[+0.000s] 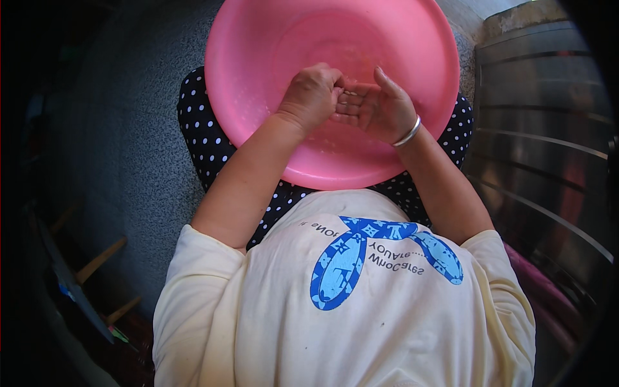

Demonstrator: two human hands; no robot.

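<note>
Both my hands are together over a large round pink basin (248,55), which rests across my thighs. My left hand (311,91) has its back upward and its fingers curled, the tips meeting the fingers of the other hand; anything pinched there is hidden. Palm up, with its thumb raised and fingers stretched toward the left, is my right hand (380,106). A few small pale specks seem to lie along its fingers, too small to name. It wears a silver bangle (409,131) at the wrist. Faint light bits show on the basin's bottom, blurred.
Black trousers with white dots (203,122) cover my legs under the basin. Grey speckled floor (155,142) lies to the left. A slatted metal panel (541,103) stands close on the right. At the lower left is a dark object with wooden legs (100,261).
</note>
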